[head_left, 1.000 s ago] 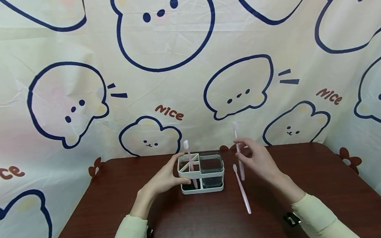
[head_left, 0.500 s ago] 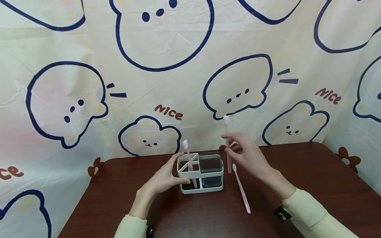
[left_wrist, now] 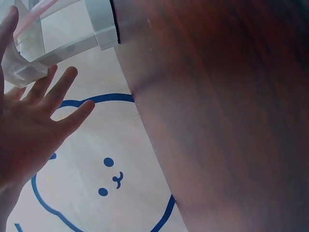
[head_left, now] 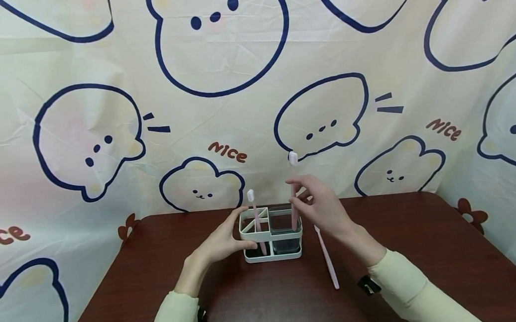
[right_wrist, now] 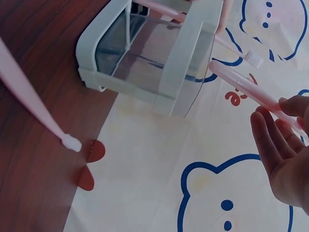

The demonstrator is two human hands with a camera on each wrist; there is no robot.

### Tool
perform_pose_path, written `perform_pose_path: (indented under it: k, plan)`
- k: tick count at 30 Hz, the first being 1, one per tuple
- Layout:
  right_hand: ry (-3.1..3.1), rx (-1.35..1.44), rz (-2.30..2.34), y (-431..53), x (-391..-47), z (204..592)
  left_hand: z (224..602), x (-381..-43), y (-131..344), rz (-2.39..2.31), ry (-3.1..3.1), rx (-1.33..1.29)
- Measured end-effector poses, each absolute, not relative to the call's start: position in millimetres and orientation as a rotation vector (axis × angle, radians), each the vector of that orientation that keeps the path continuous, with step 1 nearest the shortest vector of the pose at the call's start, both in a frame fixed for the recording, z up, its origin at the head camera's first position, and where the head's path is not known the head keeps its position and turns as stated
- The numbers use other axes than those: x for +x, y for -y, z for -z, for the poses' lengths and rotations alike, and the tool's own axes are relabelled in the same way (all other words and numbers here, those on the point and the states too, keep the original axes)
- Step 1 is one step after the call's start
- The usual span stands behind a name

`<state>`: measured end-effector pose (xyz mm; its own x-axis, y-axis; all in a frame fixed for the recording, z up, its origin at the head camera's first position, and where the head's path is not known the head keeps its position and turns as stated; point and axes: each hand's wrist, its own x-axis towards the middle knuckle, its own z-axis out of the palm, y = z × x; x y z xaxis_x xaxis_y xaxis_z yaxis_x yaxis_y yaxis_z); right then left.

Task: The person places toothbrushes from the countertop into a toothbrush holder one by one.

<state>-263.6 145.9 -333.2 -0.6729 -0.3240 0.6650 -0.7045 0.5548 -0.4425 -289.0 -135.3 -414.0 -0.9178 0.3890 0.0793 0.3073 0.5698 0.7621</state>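
Observation:
A pale toothbrush holder [head_left: 273,236] with slots on its left and a clear cup [head_left: 286,245] on its right stands on the table. My left hand [head_left: 218,241] grips its left side, thumb in front; the left wrist view shows the fingers at the holder's frame [left_wrist: 72,50]. One pink toothbrush [head_left: 256,216] leans upright in a left slot. My right hand [head_left: 326,208] pinches a second pink toothbrush [right_wrist: 246,87], bristles up, its lower end over the cup side of the holder. A third pink toothbrush [head_left: 328,261] lies on the table, right of the holder.
The dark wooden table [head_left: 250,306] ends at a patterned cloth [head_left: 255,121] hanging right behind the holder. Black devices are strapped at both wrists, the right one [head_left: 369,284] close above the table.
My right hand has carried its toothbrush leftward and slightly up, from beside the holder to over its cup side. My left hand, the holder and the other two toothbrushes have stayed put.

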Motion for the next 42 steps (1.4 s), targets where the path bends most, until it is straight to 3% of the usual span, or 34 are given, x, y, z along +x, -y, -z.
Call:
perform_pose_path:
  k: [42]
  plan:
    - [2.208, 0.829, -0.964, -92, -272, 344, 415, -291, 137, -1.324, -2.65, 0.616]
